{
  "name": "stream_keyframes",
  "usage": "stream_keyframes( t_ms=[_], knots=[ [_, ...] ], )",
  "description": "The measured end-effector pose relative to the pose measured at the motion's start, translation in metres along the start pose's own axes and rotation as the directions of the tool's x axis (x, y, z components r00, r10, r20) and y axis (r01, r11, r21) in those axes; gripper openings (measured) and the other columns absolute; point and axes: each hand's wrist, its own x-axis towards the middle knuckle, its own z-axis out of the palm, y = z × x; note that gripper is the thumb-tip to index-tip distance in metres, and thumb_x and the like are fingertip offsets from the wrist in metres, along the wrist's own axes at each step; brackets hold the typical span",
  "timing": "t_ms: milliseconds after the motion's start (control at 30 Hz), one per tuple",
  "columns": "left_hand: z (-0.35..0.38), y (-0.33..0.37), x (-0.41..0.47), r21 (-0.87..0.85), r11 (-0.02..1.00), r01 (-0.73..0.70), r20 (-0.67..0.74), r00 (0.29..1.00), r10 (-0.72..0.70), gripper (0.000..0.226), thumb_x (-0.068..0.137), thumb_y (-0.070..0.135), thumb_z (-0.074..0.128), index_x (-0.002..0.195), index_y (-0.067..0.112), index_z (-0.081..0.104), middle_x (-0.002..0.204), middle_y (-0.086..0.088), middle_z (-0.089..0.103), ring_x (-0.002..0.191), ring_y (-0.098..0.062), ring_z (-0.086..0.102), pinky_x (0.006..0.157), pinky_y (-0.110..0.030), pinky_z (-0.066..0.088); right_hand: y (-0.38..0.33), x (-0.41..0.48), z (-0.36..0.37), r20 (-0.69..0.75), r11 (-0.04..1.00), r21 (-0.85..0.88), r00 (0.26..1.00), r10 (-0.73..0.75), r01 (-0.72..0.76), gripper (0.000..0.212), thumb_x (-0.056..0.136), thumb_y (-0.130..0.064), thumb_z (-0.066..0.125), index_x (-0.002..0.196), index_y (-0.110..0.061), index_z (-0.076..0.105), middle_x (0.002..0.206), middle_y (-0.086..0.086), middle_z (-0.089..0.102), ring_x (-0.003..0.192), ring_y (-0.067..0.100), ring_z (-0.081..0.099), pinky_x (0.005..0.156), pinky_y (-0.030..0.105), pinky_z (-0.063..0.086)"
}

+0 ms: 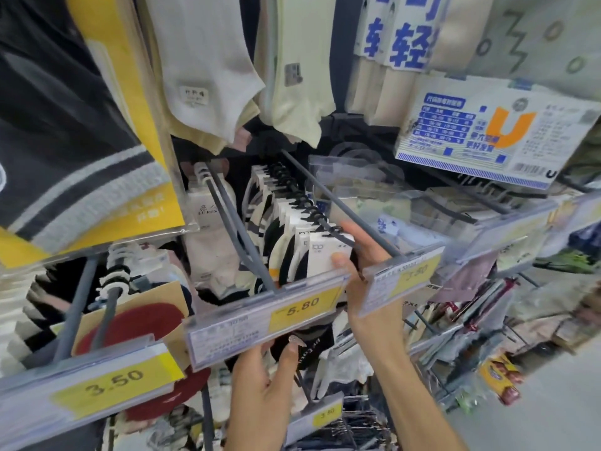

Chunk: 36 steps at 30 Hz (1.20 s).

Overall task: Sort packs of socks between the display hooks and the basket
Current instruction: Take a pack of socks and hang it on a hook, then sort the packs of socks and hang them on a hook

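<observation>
Several packs of black-and-white socks (289,222) hang in a row on a grey display hook (247,236) behind the 5.80 price tag (270,317). My right hand (361,255) reaches up between two price tags and pinches the front pack (325,252) by its white card, thumb on the front. My left hand (263,388) is lower down, under the 5.80 tag, fingers curled on a dark sock pack (309,346) hanging below. No basket is in view.
More hooks with 3.50 tags (110,385) hang left and right. A bare grey hook (341,203) runs beside my right hand. White socks (208,60) hang above, and a boxed pack (494,131) sits upper right. The floor (536,418) shows at lower right.
</observation>
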Motion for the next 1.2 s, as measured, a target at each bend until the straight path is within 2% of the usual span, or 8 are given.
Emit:
stream_keyframes(
  t_ms=[167,333,433,567,667,900,1100,1200],
  knots=[
    [0.004,-0.014,-0.009,0.0,0.993,-0.122,-0.072,0.99,0.122,0.036,0.097,0.03,0.057,0.132,0.037,0.054,0.128,0.023,0.057,0.118,0.002,0.054,0.096,-0.019,0.044,0.01,-0.004,-0.001,0.031,0.94,-0.205,0.958,0.285,-0.273,0.026,0.093,0.001,0.061,0.118,-0.002,0.064,0.113,0.017,0.069,0.113,0.032,0.064,0.099,0.042,0.052],
    [0.011,-0.011,-0.031,0.064,0.931,-0.359,-0.03,0.932,0.362,0.024,0.096,0.035,0.048,0.111,0.053,0.054,0.113,0.024,0.059,0.105,-0.009,0.061,0.085,-0.013,0.045,0.003,-0.047,-0.012,-0.037,0.947,-0.322,0.999,-0.007,-0.006,0.027,0.096,-0.007,0.056,0.122,-0.015,0.059,0.121,0.004,0.062,0.115,0.02,0.058,0.098,0.045,0.049],
    [0.028,-0.018,-0.044,0.038,0.928,-0.371,0.179,0.916,0.359,0.021,0.097,0.031,0.047,0.108,0.046,0.057,0.106,0.023,0.064,0.1,-0.004,0.063,0.081,-0.009,0.046,0.017,-0.114,-0.035,-0.041,0.945,-0.325,0.999,0.025,-0.037,0.032,0.102,-0.018,0.05,0.133,-0.02,0.055,0.129,-0.008,0.057,0.12,0.011,0.056,0.1,0.026,0.047],
    [0.073,-0.064,-0.073,0.168,0.953,-0.252,0.547,0.828,0.122,0.012,0.094,0.03,0.049,0.094,0.035,0.061,0.088,0.017,0.07,0.082,-0.001,0.067,0.072,-0.02,0.053,0.052,-0.218,-0.078,-0.125,0.877,-0.327,0.936,0.328,-0.351,0.034,0.102,-0.023,0.045,0.135,-0.024,0.052,0.13,-0.014,0.056,0.118,-0.003,0.054,0.096,0.013,0.043],
    [0.114,-0.126,-0.121,0.404,0.887,-0.222,0.738,0.652,-0.172,0.012,0.098,0.022,0.056,0.091,0.018,0.065,0.082,0.001,0.073,0.081,-0.019,0.07,0.078,-0.043,0.054,0.081,-0.306,-0.128,-0.195,0.721,-0.361,0.804,0.562,-0.592,0.042,0.099,-0.022,0.05,0.14,-0.028,0.048,0.135,-0.01,0.057,0.114,0.006,0.059,0.098,0.028,0.048],
    [0.169,-0.254,-0.244,0.652,0.681,-0.333,0.755,0.205,-0.623,0.011,0.098,0.013,0.058,0.09,0.018,0.063,0.089,-0.006,0.07,0.089,-0.024,0.066,0.083,-0.037,0.049,0.127,-0.493,-0.22,-0.334,0.34,-0.326,0.444,0.831,-0.882,0.033,0.092,-0.017,0.055,0.124,-0.025,0.059,0.119,-0.002,0.066,0.109,0.019,0.062,0.089,0.032,0.047],
    [0.213,-0.375,-0.3,0.703,0.556,-0.443,0.647,0.073,-0.759,0.005,0.094,0.018,0.058,0.094,0.021,0.063,0.097,-0.001,0.071,0.093,-0.021,0.066,0.088,-0.04,0.052,0.199,-0.602,-0.263,-0.488,0.094,-0.084,0.123,0.864,-0.992,0.036,0.088,-0.032,0.056,0.123,-0.028,0.06,0.113,-0.012,0.065,0.105,0.017,0.064,0.08,0.025,0.044],
    [0.244,-0.444,-0.318,0.73,0.527,-0.436,0.6,0.039,-0.799,0.012,0.09,0.015,0.057,0.091,0.026,0.058,0.087,0.0,0.068,0.091,-0.027,0.067,0.087,-0.043,0.053,0.27,-0.644,-0.277,-0.51,-0.007,0.07,-0.041,0.859,-0.998,0.04,0.089,-0.022,0.061,0.128,-0.02,0.056,0.12,-0.002,0.066,0.108,0.022,0.065,0.085,0.031,0.049]
  ],
)
